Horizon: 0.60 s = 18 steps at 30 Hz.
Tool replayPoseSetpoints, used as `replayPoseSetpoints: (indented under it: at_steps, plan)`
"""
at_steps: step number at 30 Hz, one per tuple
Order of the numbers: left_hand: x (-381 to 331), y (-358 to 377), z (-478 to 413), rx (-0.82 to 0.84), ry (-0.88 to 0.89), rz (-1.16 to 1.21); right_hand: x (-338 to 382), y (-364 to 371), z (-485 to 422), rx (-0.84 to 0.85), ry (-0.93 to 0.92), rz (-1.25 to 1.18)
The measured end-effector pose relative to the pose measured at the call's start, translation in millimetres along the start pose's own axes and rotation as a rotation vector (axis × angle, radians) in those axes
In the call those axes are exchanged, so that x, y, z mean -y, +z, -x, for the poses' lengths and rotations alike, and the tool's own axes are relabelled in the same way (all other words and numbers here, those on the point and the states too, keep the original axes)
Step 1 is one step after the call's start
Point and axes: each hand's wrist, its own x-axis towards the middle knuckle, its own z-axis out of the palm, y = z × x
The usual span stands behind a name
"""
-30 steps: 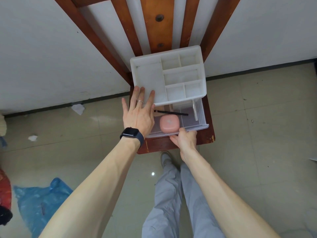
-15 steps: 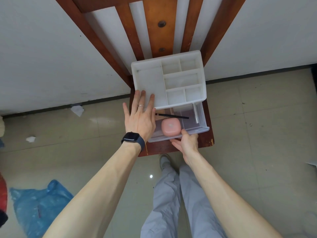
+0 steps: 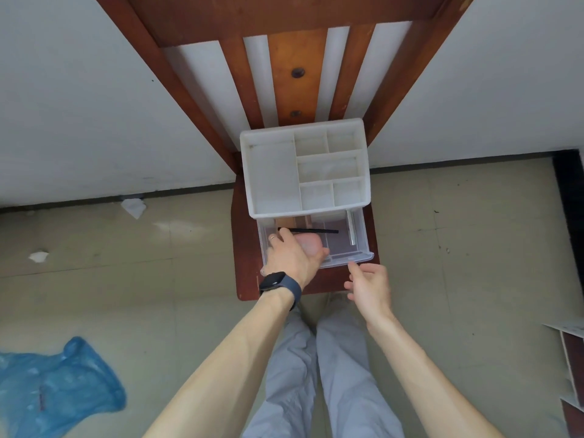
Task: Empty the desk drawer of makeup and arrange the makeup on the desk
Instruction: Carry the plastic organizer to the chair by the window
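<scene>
A white plastic organiser point(image 3: 275, 172) with several empty top compartments stands on a red-brown wooden seat point(image 3: 246, 273). Its clear drawer point(image 3: 360, 245) is pulled out toward me. Inside lie a pink rounded case point(image 3: 311, 243), a thin black pencil point(image 3: 316, 230) and a silver tube point(image 3: 351, 229) along the right wall. My left hand point(image 3: 292, 257), wearing a dark watch and a ring, reaches into the drawer and curls over the pink case. My right hand point(image 3: 369, 286) hovers just in front of the drawer's right front corner, fingers loosely bent, holding nothing.
The chair's slatted back point(image 3: 297, 67) rises against a white wall. A blue plastic bag point(image 3: 53, 387) lies on the tiled floor at the lower left, with white paper scraps point(image 3: 134, 207) near the wall. My grey trouser legs point(image 3: 322, 374) stand below the seat.
My left hand left the organiser's top and went down into the drawer onto the pink case. My right hand let go of the drawer front and drew back to the right.
</scene>
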Motion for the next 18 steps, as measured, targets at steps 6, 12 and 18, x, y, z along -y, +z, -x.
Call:
replayPoseSetpoints:
  at_steps: [6,12,18]
  plan:
    - [-1.9,3.4,-10.2,0.004,-0.008,0.087,13.8,-9.1,9.7,-0.080,-0.555,0.335]
    - [29.5,-16.3,11.9,-0.154,0.058,0.231,45.5,19.2,-1.6,-0.006,-0.693,0.530]
    - [64.5,-30.4,18.2,-0.215,-0.140,0.484,71.1,78.3,-15.4,-0.054,-0.457,0.786]
